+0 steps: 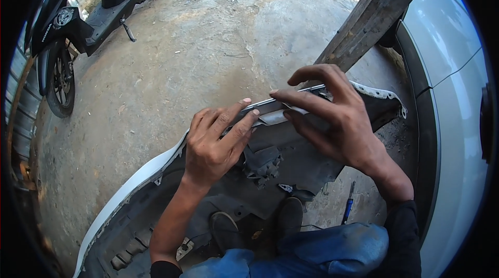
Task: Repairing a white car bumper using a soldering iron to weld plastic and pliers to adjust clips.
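A long car bumper (136, 180), white outside and dark inside, lies across the ground before me with its hollow side toward me. My left hand (214, 142) is on its upper edge, fingers bent over the rim and the thumb partly hidden below. Just right of those fingertips, a silver-grey strip (275, 117) runs along the edge. My right hand (332, 114) is over the strip's right part, its fingers curved and apart, with index finger and thumb close to the strip. Whether these fingertips touch it, I cannot tell.
Inside the bumper sits a black plastic part (262, 163). Pliers (287, 188) lie near my shoes; a blue-handled screwdriver (348, 210) is on the concrete. A wooden post (371, 18) leans beside a pale car (457, 106) at right. A black scooter (99, 23) stands far left.
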The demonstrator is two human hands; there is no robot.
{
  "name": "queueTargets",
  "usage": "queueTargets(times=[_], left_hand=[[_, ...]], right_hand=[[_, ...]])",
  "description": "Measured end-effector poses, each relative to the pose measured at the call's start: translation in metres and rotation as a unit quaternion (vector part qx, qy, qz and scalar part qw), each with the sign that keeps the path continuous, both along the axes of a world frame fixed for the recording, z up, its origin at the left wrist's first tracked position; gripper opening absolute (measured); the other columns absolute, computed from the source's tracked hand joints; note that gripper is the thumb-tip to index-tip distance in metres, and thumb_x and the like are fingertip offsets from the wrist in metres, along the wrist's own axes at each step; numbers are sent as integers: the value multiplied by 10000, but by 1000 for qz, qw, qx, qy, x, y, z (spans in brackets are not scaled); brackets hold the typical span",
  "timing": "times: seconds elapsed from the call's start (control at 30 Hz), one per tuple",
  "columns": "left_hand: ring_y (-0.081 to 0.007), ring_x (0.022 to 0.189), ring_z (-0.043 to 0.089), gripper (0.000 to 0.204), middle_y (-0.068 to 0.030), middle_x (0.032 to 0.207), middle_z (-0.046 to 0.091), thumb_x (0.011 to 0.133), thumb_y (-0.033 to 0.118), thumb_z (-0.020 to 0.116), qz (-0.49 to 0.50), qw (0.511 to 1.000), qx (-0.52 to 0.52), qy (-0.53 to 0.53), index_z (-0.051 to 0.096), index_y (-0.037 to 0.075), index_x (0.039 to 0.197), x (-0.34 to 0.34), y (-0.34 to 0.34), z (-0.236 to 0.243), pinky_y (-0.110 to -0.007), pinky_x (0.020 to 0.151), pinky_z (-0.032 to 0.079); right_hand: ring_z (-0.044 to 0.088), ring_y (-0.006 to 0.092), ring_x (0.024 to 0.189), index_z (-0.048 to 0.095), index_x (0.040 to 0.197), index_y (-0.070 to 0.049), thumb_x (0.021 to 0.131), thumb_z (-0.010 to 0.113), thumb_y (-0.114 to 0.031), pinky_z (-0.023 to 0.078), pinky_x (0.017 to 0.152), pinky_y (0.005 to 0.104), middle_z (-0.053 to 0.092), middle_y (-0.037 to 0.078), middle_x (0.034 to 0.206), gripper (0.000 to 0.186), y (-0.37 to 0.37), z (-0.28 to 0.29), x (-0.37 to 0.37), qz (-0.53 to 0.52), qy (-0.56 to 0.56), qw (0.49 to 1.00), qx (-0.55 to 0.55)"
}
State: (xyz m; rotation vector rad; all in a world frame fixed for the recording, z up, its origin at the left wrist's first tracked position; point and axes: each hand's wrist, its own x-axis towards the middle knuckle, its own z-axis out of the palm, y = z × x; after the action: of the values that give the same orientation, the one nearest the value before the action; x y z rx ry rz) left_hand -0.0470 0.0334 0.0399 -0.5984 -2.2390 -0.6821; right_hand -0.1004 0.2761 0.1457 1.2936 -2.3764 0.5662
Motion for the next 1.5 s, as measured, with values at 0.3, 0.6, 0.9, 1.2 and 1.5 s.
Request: queueTargets(times=[0.3, 0.6, 0.9, 1.2, 1.5], left_hand=[[-272, 1058, 738, 375, -96, 1281, 778, 853, 79, 847, 22, 999, -20, -13, 792, 100, 1223, 7, -11, -8, -414, 933, 533], [-311, 1242, 714, 337, -174, 1340, 745, 974, -17, 747, 33, 999, 6, -43, 742, 55, 1303, 5, -12, -3, -434, 1022, 588], [-305, 1101, 735, 410, -157, 1294, 763, 852, -54, 823, 17, 1000, 8, -13, 775, 65, 1242, 1, 3, -1, -408, 961, 557], [-234, 1007, 725, 463, -29, 1346, 749, 837, 127, 876, 15, 999, -28, 7, 786, 188, 1288, 4, -14, -9, -394, 885, 543], [-214, 973, 718, 432, -19, 1339, 747, 878, 166, 857, 22, 999, -14, 28, 786, 208, 1301, -1, -2, -10, -393, 888, 541]], right_hand=[[602, 115, 866, 682, 1281, -30, 1113, 540, -152, 515, 813, 299, 604, 41, 965, 252, 136, -122, 76, -386, -102, 764, -506], [626, 335, 1098, 688, 1120, -17, 929, 767, -214, 493, 990, 439, 655, 176, 1070, 285, 291, -390, 266, -796, -210, 536, -186], [731, 456, 1007, 717, 1095, 32, 801, 898, -463, 559, 888, 524, 755, 267, 1030, 603, 359, -407, 312, -749, -363, 554, 32], [688, 165, 729, 505, 1383, -30, 1095, 661, -258, 558, 693, 314, 675, 105, 892, 399, 264, -291, 269, -593, -334, 625, -383], [719, 285, 930, 468, 1454, -90, 1136, 545, -149, 598, 836, 370, 653, 186, 1187, 333, 178, -55, 149, -213, -133, 786, -565]])
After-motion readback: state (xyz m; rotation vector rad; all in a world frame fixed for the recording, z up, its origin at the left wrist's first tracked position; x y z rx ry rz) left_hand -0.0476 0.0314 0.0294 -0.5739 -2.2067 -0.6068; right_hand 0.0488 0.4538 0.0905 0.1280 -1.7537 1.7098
